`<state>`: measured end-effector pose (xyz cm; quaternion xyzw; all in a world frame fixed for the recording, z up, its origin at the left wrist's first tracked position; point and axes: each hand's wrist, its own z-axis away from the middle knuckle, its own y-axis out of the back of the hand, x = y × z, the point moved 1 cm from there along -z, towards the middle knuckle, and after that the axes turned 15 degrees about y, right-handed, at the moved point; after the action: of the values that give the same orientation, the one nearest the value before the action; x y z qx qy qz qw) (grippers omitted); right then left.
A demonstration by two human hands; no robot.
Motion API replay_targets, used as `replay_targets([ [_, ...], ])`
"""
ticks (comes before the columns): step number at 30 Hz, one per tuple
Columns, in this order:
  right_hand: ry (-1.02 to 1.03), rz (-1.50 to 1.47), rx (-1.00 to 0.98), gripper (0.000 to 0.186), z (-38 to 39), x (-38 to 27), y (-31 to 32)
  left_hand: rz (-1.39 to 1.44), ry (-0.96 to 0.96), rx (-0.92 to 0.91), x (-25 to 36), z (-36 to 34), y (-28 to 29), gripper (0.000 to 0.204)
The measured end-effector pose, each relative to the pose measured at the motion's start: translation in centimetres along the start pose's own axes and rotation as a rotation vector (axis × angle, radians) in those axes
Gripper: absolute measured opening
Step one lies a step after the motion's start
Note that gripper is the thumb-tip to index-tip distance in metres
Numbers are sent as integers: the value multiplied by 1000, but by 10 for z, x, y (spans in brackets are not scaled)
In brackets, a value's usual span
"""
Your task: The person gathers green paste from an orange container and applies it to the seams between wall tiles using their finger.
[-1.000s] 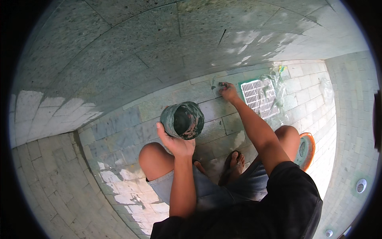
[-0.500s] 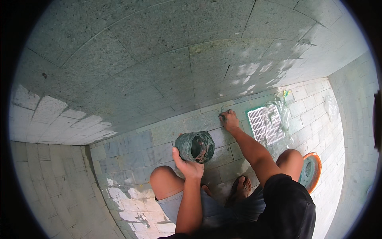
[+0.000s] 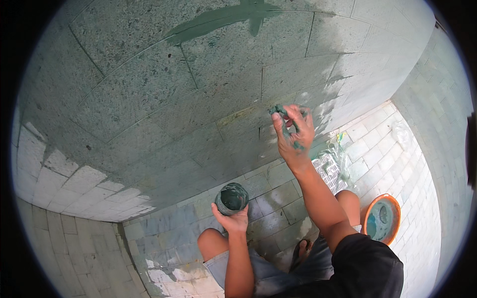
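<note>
My left hand (image 3: 229, 221) is wrapped round a round cup (image 3: 232, 196) smeared with dark green paste, its mouth turned up toward me. Stretched out in front of the grey tiled wall (image 3: 164, 94), my right hand (image 3: 298, 133) pinches a small lump of green paste (image 3: 278, 109) between thumb and fingers. Green smears mark the thumb and the palm side. Whether the lump touches the wall cannot be told. Higher on the wall, a wet green streak (image 3: 213, 26) of the same paste runs along the joints and crosses a vertical one.
A white slotted drain grate (image 3: 328, 171) lies in the floor, partly under clear plastic (image 3: 344, 155). To my right stands an orange-rimmed basin (image 3: 399, 214) of greenish water. Another plastic scrap (image 3: 400, 134) lies farther right. My knees flank the tiled floor (image 3: 271, 191).
My right hand has risen from the floor beside the grate to in front of the wall. The cup has tipped more upright. The view has shifted up, bringing the green streak into sight.
</note>
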<state>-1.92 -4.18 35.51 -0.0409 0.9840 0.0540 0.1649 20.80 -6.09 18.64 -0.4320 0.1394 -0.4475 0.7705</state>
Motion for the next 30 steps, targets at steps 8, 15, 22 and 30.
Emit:
replay_targets([
  [8, 510, 383, 88, 40, -71, 9, -25, -27, 34, -74, -13, -1, -11, 64],
  [15, 377, 465, -198, 68, -44, 2, -25, -18, 43, -87, -11, 0, -5, 65],
  [22, 129, 566, -699, 75, -29, -11, -1, -20, 40, -117, -12, -1, -11, 64],
  [30, 40, 239, -675, 84, -46, -30, 23, 20, 107, -42, -1, 22, -3, 57],
])
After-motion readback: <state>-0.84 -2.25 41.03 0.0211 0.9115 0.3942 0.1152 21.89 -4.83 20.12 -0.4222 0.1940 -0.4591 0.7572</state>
